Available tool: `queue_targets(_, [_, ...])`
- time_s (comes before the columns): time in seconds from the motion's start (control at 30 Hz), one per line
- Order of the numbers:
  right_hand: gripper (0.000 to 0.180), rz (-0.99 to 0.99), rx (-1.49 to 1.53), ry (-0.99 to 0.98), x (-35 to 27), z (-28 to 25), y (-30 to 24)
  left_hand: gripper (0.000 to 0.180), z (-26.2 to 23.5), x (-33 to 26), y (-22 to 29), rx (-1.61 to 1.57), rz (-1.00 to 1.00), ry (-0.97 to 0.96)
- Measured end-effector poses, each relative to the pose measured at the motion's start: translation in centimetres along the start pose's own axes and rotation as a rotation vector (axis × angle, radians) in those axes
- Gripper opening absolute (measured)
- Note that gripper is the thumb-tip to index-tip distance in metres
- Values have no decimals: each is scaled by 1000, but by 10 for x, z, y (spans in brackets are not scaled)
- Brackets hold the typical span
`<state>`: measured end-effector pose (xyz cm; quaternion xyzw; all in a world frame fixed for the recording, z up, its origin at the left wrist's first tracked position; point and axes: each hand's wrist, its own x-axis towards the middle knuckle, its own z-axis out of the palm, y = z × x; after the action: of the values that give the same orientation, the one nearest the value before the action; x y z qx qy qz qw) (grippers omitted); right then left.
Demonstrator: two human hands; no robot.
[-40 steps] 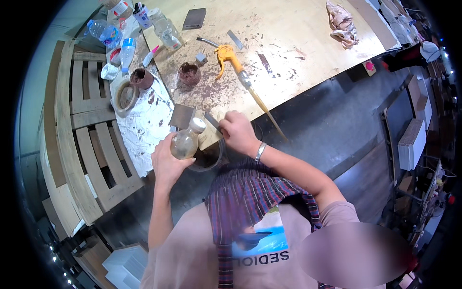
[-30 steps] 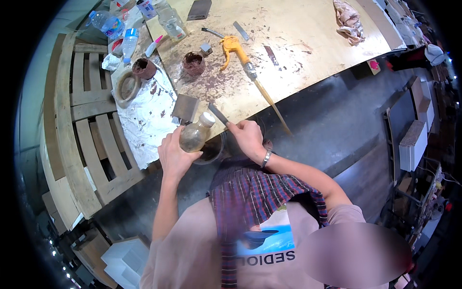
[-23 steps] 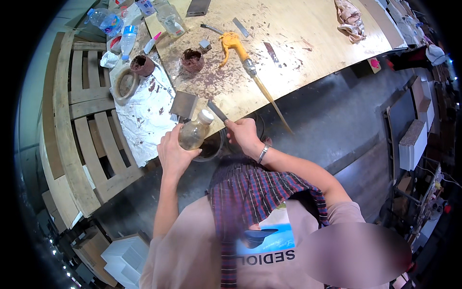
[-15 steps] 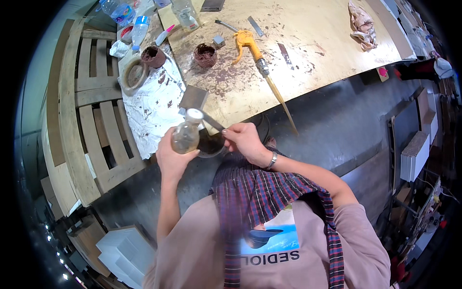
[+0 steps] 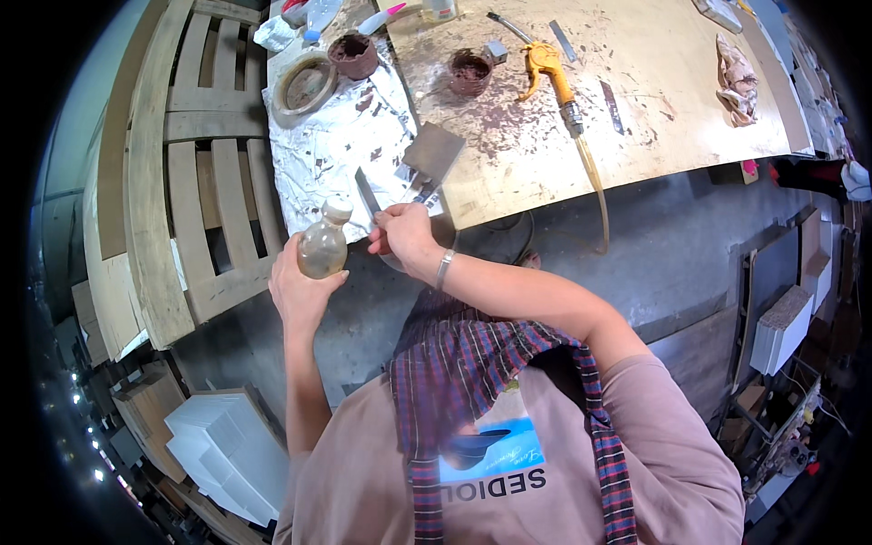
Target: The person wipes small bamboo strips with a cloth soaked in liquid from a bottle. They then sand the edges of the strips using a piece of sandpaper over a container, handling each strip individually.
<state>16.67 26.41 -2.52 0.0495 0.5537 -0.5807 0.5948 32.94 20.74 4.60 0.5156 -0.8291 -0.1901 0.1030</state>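
In my left hand (image 5: 300, 289) is a clear, bulbous bottle (image 5: 323, 247) with a white cap, tilted slightly, my fingers wrapped round its side. Just to the right, my right hand (image 5: 406, 238) pinches a thin, flat metal strip (image 5: 366, 191) that points up and away from me over the white sheet. A rounded edge shows beneath the right hand, but what it belongs to is mostly hidden. Beyond the right hand, a square metal plate (image 5: 434, 153) lies near the table's front edge.
Two stained cups, one on the white sheet (image 5: 313, 145) and a second cup (image 5: 470, 74) on the wooden table (image 5: 672, 150), hold dark brown material. A round ring-like dish (image 5: 303, 88), a yellow air blow gun (image 5: 547, 68) with hose and a crumpled cloth (image 5: 737, 82) lie around. Left stands a wooden pallet (image 5: 222, 195).
My view has shifted, so the table sits further right and higher. The bottle has moved apart from the dark round thing beside it, now mostly hidden. My right hand has moved left with the strip.
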Motion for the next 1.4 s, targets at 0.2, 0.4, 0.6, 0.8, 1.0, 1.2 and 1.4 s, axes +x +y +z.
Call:
queue_targets(0.2, [25, -27, -194, 109, 9, -2, 1, 80, 4, 30, -11, 311, 139, -64])
queue_targets(0.4, [26, -15, -219, 149, 4, 0, -8, 79, 10, 52, -23, 458, 291, -32])
queue_targets(0.6, [27, -30, -206, 150, 11, 1, 2, 77, 10, 61, -21, 480, 350, -33])
queue_targets(0.8, [27, -33, -187, 152, 11, 0, 3, 68, 3, 62, -13, 498, 412, -45])
queue_targets(1.0, [25, -28, -205, 137, 13, 0, 3, 67, -1, 62, -11, 529, 401, -75])
queue_targets(1.2, [25, -21, -151, 119, 14, -3, 2, 68, -2, 62, -13, 553, 366, -96])
queue_targets(1.4, [24, -2, -129, 104, 11, -3, 1, 75, 0, 76, -14, 576, 331, -35])
